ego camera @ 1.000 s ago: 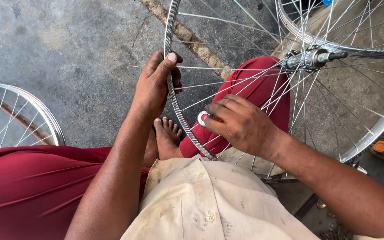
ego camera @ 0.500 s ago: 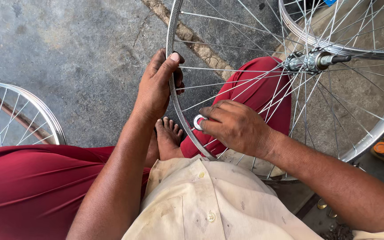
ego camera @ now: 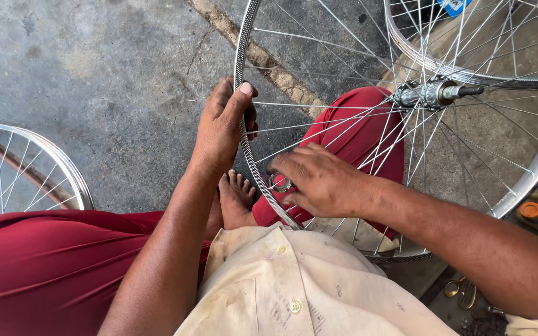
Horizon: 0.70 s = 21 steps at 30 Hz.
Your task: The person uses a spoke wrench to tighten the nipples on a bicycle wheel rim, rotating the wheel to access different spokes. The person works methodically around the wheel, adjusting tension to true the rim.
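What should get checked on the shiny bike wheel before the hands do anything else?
1. Left hand grips the wheel rim: ok.
2. Right hand holds the small round tool at the rim: ok.
3. Tool seated squarely on a spoke end: cannot tell, fingers hide it.
4. Bare foot away from the rim: not ok, it lies right beside it.
5. Hub axle free of the second wheel behind: cannot tell.
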Each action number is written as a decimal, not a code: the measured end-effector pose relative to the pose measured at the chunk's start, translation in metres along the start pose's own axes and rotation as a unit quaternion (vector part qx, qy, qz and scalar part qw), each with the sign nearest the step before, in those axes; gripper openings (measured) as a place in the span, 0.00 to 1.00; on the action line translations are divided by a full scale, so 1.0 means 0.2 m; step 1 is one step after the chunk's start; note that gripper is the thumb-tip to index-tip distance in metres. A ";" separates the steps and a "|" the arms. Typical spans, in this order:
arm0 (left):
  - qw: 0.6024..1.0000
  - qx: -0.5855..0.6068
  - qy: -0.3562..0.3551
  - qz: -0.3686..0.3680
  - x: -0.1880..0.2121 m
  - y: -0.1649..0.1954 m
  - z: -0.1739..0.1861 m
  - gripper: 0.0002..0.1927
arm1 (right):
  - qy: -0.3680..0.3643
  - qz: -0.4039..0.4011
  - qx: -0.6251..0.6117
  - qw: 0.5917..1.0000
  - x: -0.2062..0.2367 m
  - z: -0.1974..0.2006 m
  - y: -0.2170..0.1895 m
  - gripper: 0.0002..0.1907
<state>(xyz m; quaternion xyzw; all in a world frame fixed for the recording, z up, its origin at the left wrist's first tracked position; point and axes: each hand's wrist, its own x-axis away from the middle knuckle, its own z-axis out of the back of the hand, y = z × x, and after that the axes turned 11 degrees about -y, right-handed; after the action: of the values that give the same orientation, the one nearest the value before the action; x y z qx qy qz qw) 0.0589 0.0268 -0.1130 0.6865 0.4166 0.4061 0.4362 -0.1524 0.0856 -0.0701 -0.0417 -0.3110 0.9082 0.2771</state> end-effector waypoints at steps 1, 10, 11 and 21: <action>1.000 0.001 0.000 -0.001 0.00 0.00 0.00 0.17 | 0.012 0.020 0.023 0.999 0.01 0.01 0.01 0.28; 1.000 -0.015 0.002 0.006 0.00 0.02 -0.04 0.17 | -0.142 -0.097 0.036 0.984 -0.03 0.04 0.03 0.18; 1.000 -0.021 0.004 0.010 0.02 0.02 -0.04 0.17 | -0.097 -0.097 0.017 0.990 -0.03 0.03 0.02 0.16; 1.000 0.011 -0.003 0.002 0.00 0.03 -0.04 0.17 | 0.075 0.006 0.000 0.997 0.04 0.07 -0.06 0.14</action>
<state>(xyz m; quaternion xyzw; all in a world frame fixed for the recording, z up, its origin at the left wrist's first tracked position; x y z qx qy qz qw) 0.0534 0.0278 -0.1061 0.6933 0.4186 0.3999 0.4292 -0.1561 0.0900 -0.0518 -0.1113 -0.2888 0.9044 0.2937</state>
